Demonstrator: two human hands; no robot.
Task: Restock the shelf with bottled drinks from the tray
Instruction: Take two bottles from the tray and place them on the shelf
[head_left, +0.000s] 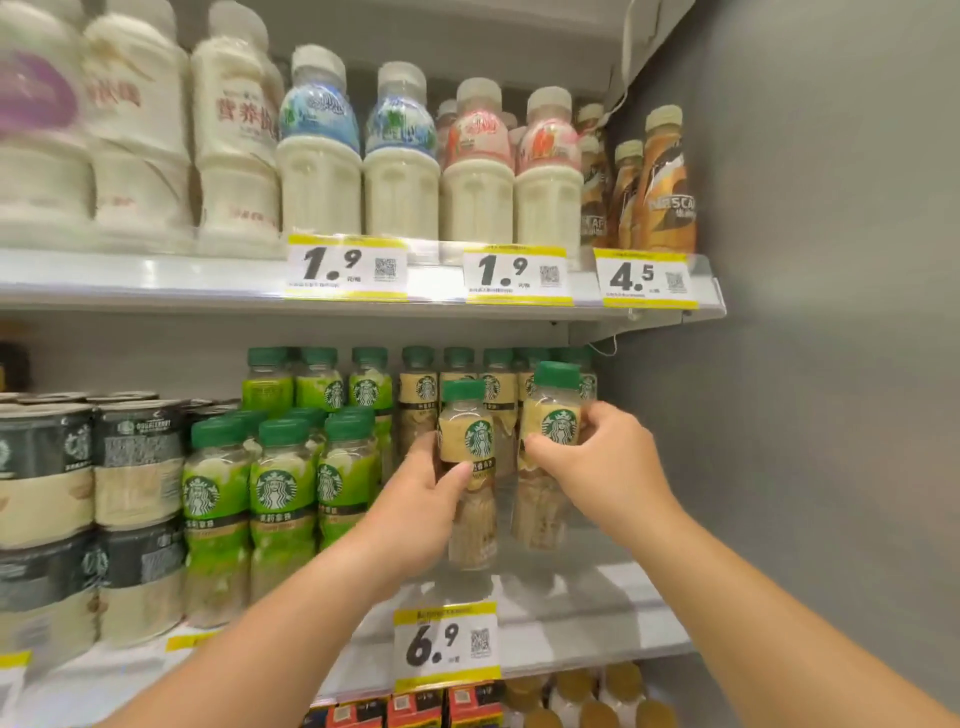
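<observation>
Here, the left hand (423, 499) and right hand (597, 452) each grip 1 beige-labelled coffee bottle (467, 447) near the shelf's (571, 618) right end.

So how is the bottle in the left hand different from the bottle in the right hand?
The left-hand bottle sits lower and nearer the camera; the right-hand bottle is held higher. The left hand wraps its bottle from the left, the right hand from the right. Both have green caps and beige labels.
</observation>
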